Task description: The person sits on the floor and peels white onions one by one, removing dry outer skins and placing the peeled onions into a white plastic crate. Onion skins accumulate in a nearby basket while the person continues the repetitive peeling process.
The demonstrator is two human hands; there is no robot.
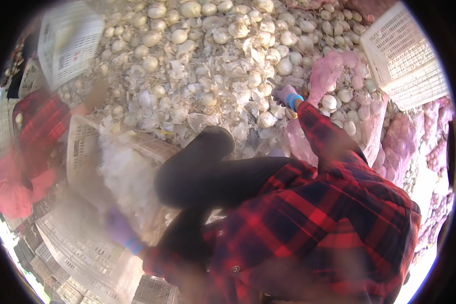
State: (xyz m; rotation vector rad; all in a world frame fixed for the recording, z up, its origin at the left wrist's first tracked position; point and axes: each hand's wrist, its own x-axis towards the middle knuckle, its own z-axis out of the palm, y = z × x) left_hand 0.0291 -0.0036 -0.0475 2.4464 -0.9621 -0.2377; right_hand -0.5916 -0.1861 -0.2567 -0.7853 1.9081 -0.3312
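Note:
My right hand (284, 94), in a pale purple glove with a blue cuff, is closed around a knife. The knife's dark blade tip (270, 81) shows past the fingers, and its yellowish handle end (293, 113) sticks out below the wrist. It hovers at the edge of a heap of white onions (266, 119) and loose papery skins (197, 81). At lower left is my left hand (121, 228), also purple-gloved, between two white plastic crates. Blur hides its fingers and anything in them. A blurred white mass (127, 178) fills the upper crate (79, 152) beside my knee.
An open pink mesh bag (326, 72) with onions lies right of my right hand. White crates stand at upper right (406, 53), upper left (70, 45) and lower left (79, 250). Another person's plaid sleeve (41, 117) reaches in at left. Filled mesh bags (399, 140) line the right.

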